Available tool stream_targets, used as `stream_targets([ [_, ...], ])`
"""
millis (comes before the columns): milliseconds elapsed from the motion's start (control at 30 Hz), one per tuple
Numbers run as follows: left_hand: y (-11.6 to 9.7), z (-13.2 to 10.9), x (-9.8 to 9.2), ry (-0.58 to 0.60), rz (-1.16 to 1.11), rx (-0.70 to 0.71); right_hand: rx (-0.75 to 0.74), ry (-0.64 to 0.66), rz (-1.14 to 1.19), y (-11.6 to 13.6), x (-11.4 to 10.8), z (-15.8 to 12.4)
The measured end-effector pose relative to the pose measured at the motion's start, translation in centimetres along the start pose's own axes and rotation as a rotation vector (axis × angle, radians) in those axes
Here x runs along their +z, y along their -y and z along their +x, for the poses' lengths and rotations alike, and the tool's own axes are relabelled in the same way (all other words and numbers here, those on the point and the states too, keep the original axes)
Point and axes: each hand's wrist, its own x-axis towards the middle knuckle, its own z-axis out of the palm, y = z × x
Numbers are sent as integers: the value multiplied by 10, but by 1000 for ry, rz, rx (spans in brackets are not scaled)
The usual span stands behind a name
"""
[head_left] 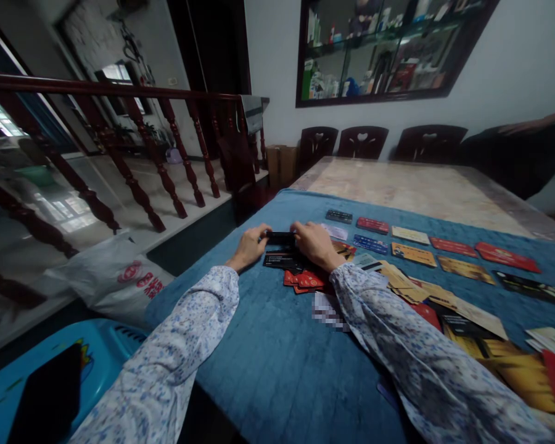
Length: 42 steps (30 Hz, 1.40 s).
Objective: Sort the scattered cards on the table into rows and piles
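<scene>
Between my two hands is a black card (281, 238), pinched at its ends over the blue cloth (259, 339). My left hand (251, 245) is closed on its left end. At the right end, the fingers of my right hand (315, 244) are closed on it too. Just below the held card lies another black card (280, 259) with pale print. Several red cards (308, 280) are spread beneath that one, nearer to me. Past my right wrist a row of cards lies flat, among them an orange card (413, 254) and a blue card (370, 244).
Loose cards lie in a heap by my right forearm, including gold ones (520, 370). Bare marble tabletop (398, 182) shows beyond the cloth. At the left stand a blue plastic stool (102, 345) with a dark flat device (49, 394) and a white bag (115, 277). A person's arm (536, 123) appears far right.
</scene>
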Motion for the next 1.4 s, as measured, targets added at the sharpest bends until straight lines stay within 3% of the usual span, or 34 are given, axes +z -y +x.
stream_targets([
  [467, 5, 0, 4, 82, 52, -21, 36, 59, 52, -2, 12, 0],
  [867, 6, 4, 7, 155, 112, -14, -18, 89, 42, -5, 16, 2],
  [1400, 2, 8, -1, 180, 110, 28, 1, 89, 51, -3, 5, 2],
])
